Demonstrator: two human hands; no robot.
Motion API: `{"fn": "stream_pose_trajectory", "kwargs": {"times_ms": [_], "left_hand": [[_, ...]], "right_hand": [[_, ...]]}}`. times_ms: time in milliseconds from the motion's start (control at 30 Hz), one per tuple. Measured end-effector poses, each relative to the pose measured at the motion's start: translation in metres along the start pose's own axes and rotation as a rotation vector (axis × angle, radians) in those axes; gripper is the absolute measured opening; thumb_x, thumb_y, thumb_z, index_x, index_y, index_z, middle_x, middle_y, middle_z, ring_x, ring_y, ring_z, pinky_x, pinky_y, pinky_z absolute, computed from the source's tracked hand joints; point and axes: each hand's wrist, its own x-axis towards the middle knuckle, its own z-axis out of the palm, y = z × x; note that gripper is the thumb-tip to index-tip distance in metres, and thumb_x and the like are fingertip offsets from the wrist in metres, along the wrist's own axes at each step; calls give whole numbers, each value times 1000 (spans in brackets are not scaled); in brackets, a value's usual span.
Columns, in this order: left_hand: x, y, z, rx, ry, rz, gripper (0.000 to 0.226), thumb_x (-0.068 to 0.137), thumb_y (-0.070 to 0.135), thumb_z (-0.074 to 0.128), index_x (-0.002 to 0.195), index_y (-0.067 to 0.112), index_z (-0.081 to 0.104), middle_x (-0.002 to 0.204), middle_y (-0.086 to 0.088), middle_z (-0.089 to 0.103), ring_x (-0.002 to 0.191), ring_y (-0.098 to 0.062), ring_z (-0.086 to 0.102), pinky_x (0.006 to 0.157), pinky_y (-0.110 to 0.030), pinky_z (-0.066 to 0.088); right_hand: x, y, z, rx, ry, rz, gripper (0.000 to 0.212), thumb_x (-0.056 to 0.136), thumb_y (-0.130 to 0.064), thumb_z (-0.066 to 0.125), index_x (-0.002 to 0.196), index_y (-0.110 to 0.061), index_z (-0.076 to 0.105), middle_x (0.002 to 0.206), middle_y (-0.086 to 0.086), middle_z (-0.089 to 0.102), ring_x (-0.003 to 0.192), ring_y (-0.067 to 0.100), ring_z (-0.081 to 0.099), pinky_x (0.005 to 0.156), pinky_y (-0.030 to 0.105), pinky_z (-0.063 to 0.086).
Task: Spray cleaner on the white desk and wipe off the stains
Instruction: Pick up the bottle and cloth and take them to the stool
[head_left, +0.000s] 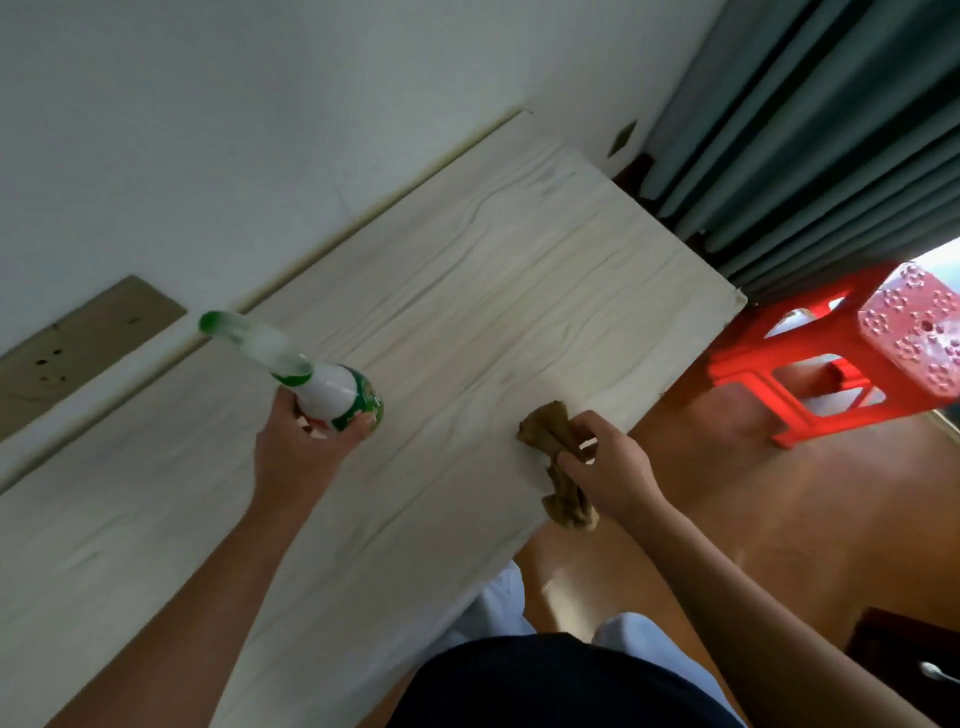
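Facing the white desk, the person shows only a dark top just in front of the desk's near edge. At this near edge, toward the desk's right end, the right hand holds a crumpled brown cloth. Its fingers are curled round the cloth, which lies partly on the desk and partly hangs over the edge. More to the left, above the middle of the desk, the left hand grips the lower body of a spray bottle, with the fingers closed round it. The bottle is white with a green label, and it is tilted with its blurred green top toward the desk's far edge. A wooden floor lies below the desk's right end, and a red plastic stool stands there, near the desk's corner. A grey-green curtain hangs beyond that end. The pale wall runs along the desk's far edge and carries a brown panel.
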Motion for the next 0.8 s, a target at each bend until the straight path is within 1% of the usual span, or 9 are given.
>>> {"fn": "stream_pose_trajectory", "kwargs": {"times_ms": [67, 133, 200, 267, 333, 467, 600, 733, 800], "left_hand": [[-30, 7, 9, 29, -61, 39, 77, 66, 41, 95, 129, 30, 53, 98, 12, 67, 87, -18, 68, 77, -37, 55], [-57, 14, 18, 50, -119, 69, 76, 65, 41, 95, 127, 31, 53, 98, 13, 68, 88, -18, 69, 77, -39, 57], [-82, 22, 24, 73, -179, 94, 72, 66, 43, 94, 124, 35, 53, 98, 16, 69, 88, -13, 69, 74, -36, 56], [-105, 31, 29, 94, -223, 131, 69, 66, 42, 94, 122, 36, 53, 98, 17, 70, 88, -11, 70, 72, -34, 56], [-130, 40, 37, 102, -263, 166, 71, 68, 40, 93, 126, 32, 54, 101, 13, 71, 92, -15, 70, 78, -38, 58], [-188, 55, 60, 123, -366, 229, 68, 70, 41, 91, 126, 32, 54, 105, 12, 71, 95, -14, 70, 83, -40, 59], [-256, 61, 90, 104, -503, 250, 62, 72, 39, 91, 123, 32, 56, 108, 13, 69, 99, -14, 68, 88, -42, 58], [-306, 63, 116, 142, -624, 296, 66, 67, 48, 90, 123, 33, 58, 112, 11, 70, 103, -17, 67, 94, -46, 56], [-326, 66, 128, 192, -667, 342, 65, 71, 46, 90, 126, 32, 57, 113, 10, 70, 105, -19, 68, 92, -45, 55]], "right_hand": [[-16, 16, -3, 49, 35, 20, 24, 82, -30, 72, 99, -37, 55, 84, -19, 62, 74, 0, 61, 59, 23, 42], [-35, 35, -7, 92, 75, 43, 24, 81, -28, 72, 96, -36, 56, 81, -14, 63, 74, 5, 60, 58, 25, 41], [-56, 57, -13, 136, 110, 55, 24, 81, -25, 73, 96, -34, 58, 82, -13, 65, 77, 9, 62, 61, 28, 47], [-81, 82, -20, 185, 148, 78, 24, 80, -24, 75, 96, -35, 60, 84, -14, 66, 80, 8, 63, 66, 32, 53], [-110, 110, -26, 240, 191, 112, 24, 81, -24, 76, 96, -36, 61, 87, -14, 67, 82, 8, 64, 70, 34, 55], [-184, 170, -30, 307, 277, 155, 24, 82, -25, 76, 93, -40, 60, 87, -16, 69, 84, 3, 65, 68, 28, 54], [-274, 230, -27, 373, 349, 239, 21, 82, -27, 75, 95, -38, 63, 87, -16, 69, 83, 3, 66, 75, 33, 59], [-363, 282, -16, 411, 441, 332, 21, 84, -30, 76, 95, -41, 62, 89, -16, 69, 83, 1, 66, 74, 27, 59], [-404, 303, -10, 421, 491, 388, 21, 85, -30, 76, 95, -41, 61, 89, -17, 68, 83, 0, 66, 70, 20, 55]]}}
